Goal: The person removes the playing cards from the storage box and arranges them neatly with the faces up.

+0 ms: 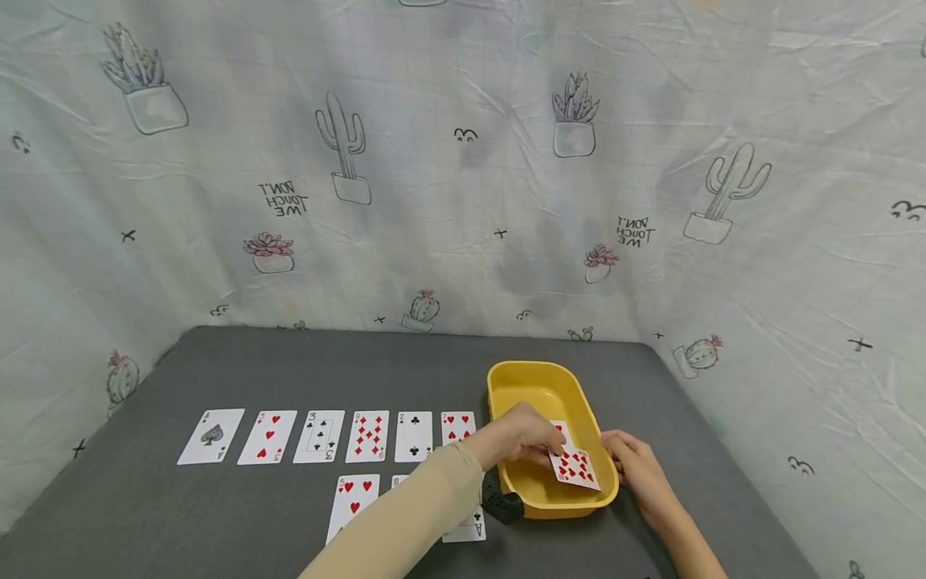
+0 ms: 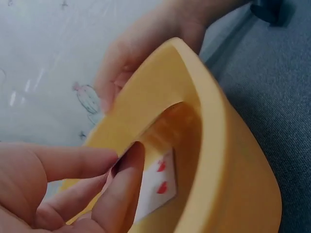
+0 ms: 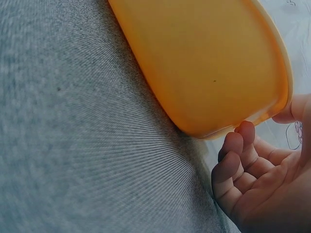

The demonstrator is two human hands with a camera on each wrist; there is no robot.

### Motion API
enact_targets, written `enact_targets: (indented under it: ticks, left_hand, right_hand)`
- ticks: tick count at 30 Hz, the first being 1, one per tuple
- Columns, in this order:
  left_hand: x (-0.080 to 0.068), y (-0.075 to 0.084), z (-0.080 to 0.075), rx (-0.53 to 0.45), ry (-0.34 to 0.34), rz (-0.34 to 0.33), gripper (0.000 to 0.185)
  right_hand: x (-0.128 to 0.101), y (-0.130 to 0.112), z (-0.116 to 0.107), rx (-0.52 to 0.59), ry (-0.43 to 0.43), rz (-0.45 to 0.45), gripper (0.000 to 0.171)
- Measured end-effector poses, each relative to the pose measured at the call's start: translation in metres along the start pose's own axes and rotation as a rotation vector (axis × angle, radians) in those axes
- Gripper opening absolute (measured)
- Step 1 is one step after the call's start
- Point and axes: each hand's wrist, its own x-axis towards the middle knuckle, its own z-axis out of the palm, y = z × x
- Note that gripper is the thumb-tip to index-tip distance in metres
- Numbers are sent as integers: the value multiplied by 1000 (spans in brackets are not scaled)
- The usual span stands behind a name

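My left hand [image 1: 526, 434] is inside the yellow plastic tray [image 1: 606, 492], its thumb and fingers pinching a playing card. In the left wrist view only a thin edge of that card shows between the fingertips [image 2: 130, 179]. In the head view a card with many red hearts [image 1: 576, 468] shows below the hand; part of another heart card shows above it. A heart card [image 2: 158, 187] is seen lower in the tray in the left wrist view. My right hand [image 1: 638, 474] grips the tray's near right rim, thumb at the rim and curled fingers against the outer wall [image 3: 218, 97].
Left of the tray, face-up cards lie in a row on the dark grey table [image 1: 217, 515], from an ace of spades [image 1: 211, 437] to a seven of hearts [image 1: 457, 425]. A nearer row includes a five of hearts [image 1: 354, 503], partly covered by the left sleeve. Printed cloth [image 1: 448, 177] hangs behind.
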Motion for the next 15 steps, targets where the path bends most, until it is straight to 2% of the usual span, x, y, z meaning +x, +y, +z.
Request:
enact_targets:
  ticks: [4, 8, 11, 15]
  left_hand:
    - [-15, 4, -21, -37, -91, 55, 24]
    - [-46, 8, -54, -158, -132, 167, 28]
    - [-75, 4, -84, -212, -89, 244, 28]
    - [-115, -13, -132, -218, 30, 293, 33]
  right_hand:
    - [1, 1, 1, 3, -8, -4, 31]
    - [0, 1, 2, 15, -13, -8, 31]
    - [-1, 0, 1, 19, -8, -4, 32]
    - [-1, 0, -1, 17, -11, 15, 34]
